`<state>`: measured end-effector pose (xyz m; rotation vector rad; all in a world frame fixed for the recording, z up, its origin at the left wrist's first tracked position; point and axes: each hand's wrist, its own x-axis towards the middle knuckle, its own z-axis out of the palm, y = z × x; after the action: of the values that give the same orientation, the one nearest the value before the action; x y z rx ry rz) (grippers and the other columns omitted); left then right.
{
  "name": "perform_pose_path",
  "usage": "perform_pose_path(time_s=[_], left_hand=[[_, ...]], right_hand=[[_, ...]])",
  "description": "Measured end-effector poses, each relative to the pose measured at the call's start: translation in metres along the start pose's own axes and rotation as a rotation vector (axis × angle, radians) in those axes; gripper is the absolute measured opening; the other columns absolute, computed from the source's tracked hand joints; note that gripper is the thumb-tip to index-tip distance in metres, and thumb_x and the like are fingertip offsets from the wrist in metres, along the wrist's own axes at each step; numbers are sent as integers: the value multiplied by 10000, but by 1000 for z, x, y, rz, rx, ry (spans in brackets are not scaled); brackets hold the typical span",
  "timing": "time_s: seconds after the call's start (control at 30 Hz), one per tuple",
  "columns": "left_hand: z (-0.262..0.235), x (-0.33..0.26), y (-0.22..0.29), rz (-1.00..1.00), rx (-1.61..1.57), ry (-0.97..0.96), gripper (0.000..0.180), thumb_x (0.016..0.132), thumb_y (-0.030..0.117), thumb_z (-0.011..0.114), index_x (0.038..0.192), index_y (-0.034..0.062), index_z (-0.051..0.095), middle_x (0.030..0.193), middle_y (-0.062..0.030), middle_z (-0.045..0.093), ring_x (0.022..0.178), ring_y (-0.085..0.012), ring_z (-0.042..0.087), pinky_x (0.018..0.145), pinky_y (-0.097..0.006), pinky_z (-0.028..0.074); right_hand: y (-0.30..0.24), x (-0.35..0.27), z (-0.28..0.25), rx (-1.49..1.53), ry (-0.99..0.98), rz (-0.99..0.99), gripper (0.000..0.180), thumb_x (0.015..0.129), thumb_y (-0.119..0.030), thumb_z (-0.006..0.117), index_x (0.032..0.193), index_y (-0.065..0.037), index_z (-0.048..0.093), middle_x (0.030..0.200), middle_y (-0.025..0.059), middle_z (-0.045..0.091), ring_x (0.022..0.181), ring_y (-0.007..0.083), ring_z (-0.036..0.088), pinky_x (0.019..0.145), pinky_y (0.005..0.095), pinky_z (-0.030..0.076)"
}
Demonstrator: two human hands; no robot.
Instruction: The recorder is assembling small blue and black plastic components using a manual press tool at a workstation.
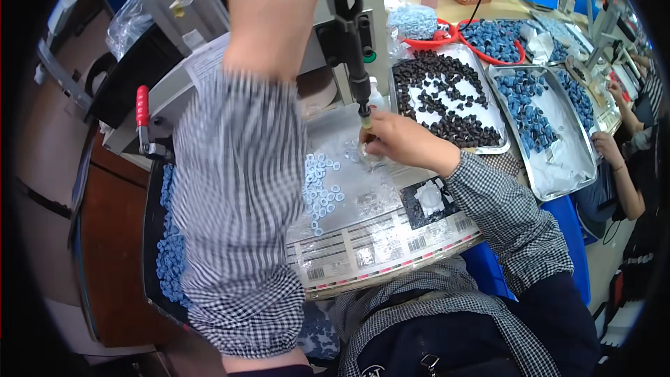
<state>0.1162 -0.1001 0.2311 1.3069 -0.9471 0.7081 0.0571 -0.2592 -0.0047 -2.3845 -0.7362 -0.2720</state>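
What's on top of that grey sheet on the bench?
Small pale-blue rings lie scattered on the grey sheet. The left sleeve hides anything farther left; the right hand hides what its fingers may hold.

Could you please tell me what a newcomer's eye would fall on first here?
Probably the checkered left sleeve, looming large left of centre. Next, the right hand at the tip of the dark vertical spindle near the middle, and the small black pieces spread at upper right.
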Motion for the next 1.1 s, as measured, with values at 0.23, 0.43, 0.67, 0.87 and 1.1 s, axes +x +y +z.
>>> perform_pose_path(time_s=[0.23,0.43,0.67,0.87,1.1], left_hand=[[-40,-213,10,-547,83,4,319,877,-49,707,1190,-28,644,1119,-62,616,962,-112,599,847,-254,505],[-31,-257,7,-674,153,-48,312,853,-45,718,1158,-14,662,1123,-81,616,908,-128,613,832,-268,519],[-29,-262,9,-626,287,-132,346,852,-72,709,1188,-31,635,1153,-81,586,976,-136,600,862,-266,508],[-24,-259,12,-524,395,-117,364,819,-34,743,1170,-1,654,1085,-90,632,895,-154,608,815,-283,514],[-27,-259,9,-529,460,-186,393,843,-41,728,1220,-24,616,1100,-87,647,938,-143,628,854,-279,521]], right_hand=[[-9,-77,-80,-138,303,214,210,889,-92,699,1081,-21,648,1004,135,628,899,304,637,790,377,526],[78,-232,-162,-455,416,589,216,886,-18,677,1098,-1,635,991,125,639,886,252,657,783,341,517],[63,-228,-164,-690,503,545,250,893,-50,685,1139,-20,647,1066,131,640,992,286,629,853,351,489],[2,-135,-118,-342,400,361,266,878,-80,712,1135,-26,672,1127,135,642,1059,302,618,903,368,480],[-19,-85,-80,-195,233,209,226,868,-107,722,1070,-17,676,1075,131,644,1041,317,608,903,395,491]])
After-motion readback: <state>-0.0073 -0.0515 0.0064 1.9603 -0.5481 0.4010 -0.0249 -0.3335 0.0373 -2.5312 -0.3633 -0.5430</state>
